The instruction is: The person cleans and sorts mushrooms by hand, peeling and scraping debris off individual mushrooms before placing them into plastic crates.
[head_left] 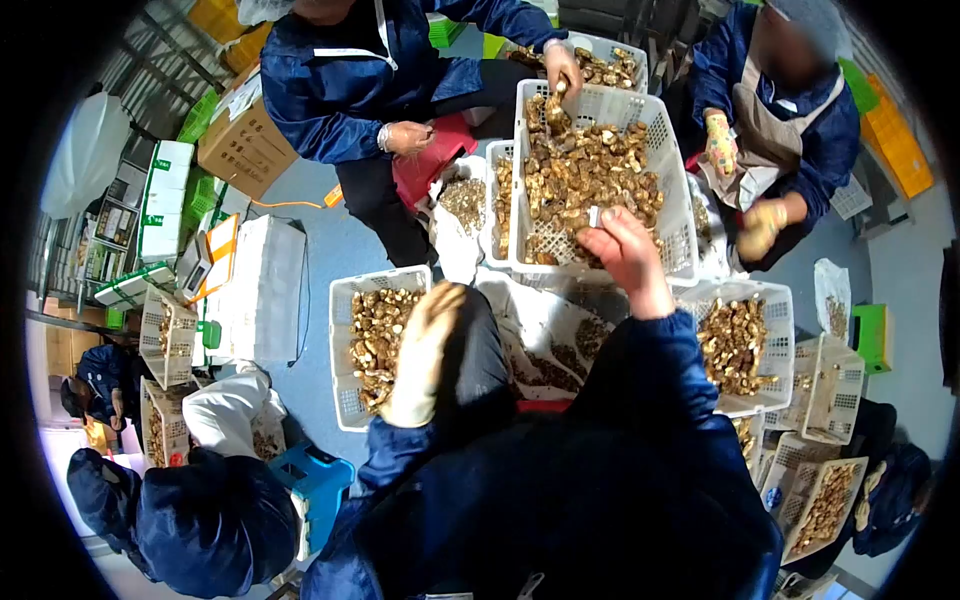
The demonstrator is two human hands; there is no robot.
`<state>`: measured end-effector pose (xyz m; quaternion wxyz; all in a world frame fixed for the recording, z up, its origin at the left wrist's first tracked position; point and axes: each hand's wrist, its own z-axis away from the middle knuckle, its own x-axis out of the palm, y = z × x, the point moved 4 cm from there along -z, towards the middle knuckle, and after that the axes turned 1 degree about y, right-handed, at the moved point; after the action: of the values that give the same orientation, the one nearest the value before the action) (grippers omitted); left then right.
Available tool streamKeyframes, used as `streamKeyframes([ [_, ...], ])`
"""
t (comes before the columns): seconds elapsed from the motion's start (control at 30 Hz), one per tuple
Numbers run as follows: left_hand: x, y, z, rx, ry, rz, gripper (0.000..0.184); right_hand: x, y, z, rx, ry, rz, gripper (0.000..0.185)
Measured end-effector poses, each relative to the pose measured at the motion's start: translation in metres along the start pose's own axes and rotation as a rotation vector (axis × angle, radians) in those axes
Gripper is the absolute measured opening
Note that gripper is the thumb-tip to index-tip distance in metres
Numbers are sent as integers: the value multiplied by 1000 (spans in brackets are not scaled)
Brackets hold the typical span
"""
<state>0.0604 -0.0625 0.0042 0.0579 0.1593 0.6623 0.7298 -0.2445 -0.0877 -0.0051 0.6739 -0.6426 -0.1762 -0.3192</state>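
Right hand (632,255), bare, over the near edge of the central white crate (682,228); fingers pinching a small white item (594,217), can't make out what. Mushrooms (600,165) lie heaped in that crate, just beyond the fingertips. Left hand (420,365), gloved, at the right side of the left crate (342,340), which also holds mushrooms; can't tell if its fingers grip anything. Co-worker's hand (563,70) at central crate's far end.
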Motion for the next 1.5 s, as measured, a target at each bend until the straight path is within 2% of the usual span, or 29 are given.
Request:
streamKeyframes([
  [0.1,68,14,-8,0,-231,14,50,27,14,49,41,-173,-199,8],
  [0.13,85,14,-9,17,-279,106,53,41,14,66,46,-93,-189,11],
  [0.17,98,16,-9,109,-318,165,56,46,18,79,26,-185,-278,10],
  [0.23,114,28,-1,100,-301,138,52,49,38,98,4,-132,-456,11],
  [0.27,116,28,-1,197,-286,93,45,65,39,108,71,-90,-480,13],
  [0.3,115,23,2,77,-267,129,37,62,45,116,88,-77,-465,13],
  [0.37,109,22,-1,87,-170,176,31,62,55,129,119,-56,-436,14],
  [0.4,105,26,-1,30,-168,236,30,66,48,136,140,43,-324,14],
  [0.43,101,34,4,52,-198,318,34,66,45,136,32,63,-192,14],
  [0.5,86,36,9,-42,-232,293,42,59,38,139,-179,113,71,14],
  [0.53,77,29,8,-49,-266,244,43,54,35,139,-218,127,200,11],
  [0.7,73,37,28,-129,-332,213,51,73,14,145,-376,26,526,7],
  [0.73,75,41,32,-146,-323,124,52,75,14,144,-422,0,573,6],
  [0.83,78,44,40,-210,-330,121,46,81,8,145,-543,-25,687,5],
  [0.9,79,46,45,-241,-295,6,41,82,5,145,-621,-51,716,5],
  [0.93,79,45,46,-258,-279,-51,39,85,2,146,-628,-118,735,4],
  [1.03,81,42,46,-68,-232,-321,33,90,-4,151,-635,-263,787,4],
  [1.17,76,45,40,-155,-187,-55,30,87,1,153,-570,-270,779,5],
  [1.27,74,43,35,-68,-136,25,31,88,13,156,-490,-266,686,4],
  [1.33,74,35,30,-68,-135,166,33,87,21,156,-395,-276,600,4],
  [1.4,77,37,31,-95,-193,329,35,86,21,154,-396,-271,591,5],
  [1.5,81,46,36,-118,-213,308,36,84,8,153,-408,-170,693,7],
])
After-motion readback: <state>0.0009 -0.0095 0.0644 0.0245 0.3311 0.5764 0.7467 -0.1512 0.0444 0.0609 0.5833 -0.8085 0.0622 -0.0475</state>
